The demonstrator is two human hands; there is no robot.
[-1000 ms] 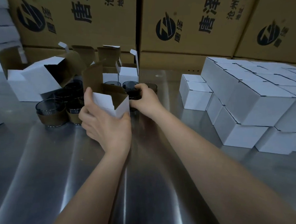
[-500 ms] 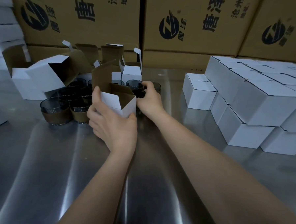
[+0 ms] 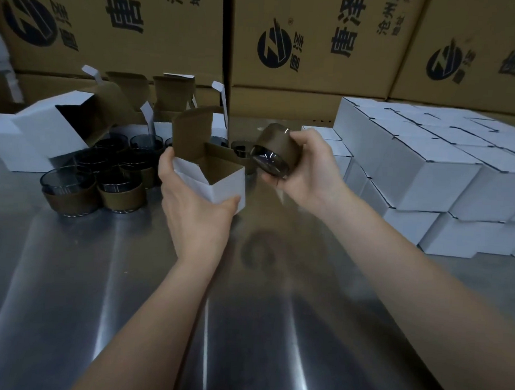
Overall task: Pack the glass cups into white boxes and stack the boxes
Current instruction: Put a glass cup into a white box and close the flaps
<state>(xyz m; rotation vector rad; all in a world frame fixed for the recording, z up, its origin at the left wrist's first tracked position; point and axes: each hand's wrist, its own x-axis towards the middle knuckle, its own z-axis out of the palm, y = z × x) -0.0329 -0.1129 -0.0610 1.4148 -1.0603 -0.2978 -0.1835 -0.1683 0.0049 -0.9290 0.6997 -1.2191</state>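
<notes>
Our left hand grips the open white box from below and behind, thumb on its near right corner and fingers curled round the left wall. Its brown-lined lid flap stands up on the side away from our palm. Our right hand is wrapped round a glass cup with a brown sleeve.

That cup is the change. A moment ago this hand was down among the cups behind the box; now it has lifted one clear, and the cup hangs in the air just right of the box mouth, apart from it. It is tipped on its side, with the bare glass rim facing down and towards the box.

So we judge the pick done and the insertion about to begin. The cup must be turned and lowered past the inner flap.

Beyond our left fingers, the remaining sleeved cups stand clustered on the steel table among open empty boxes. Past our right wrist sits the stack of closed white boxes, where this one should go once it is shut.
</notes>
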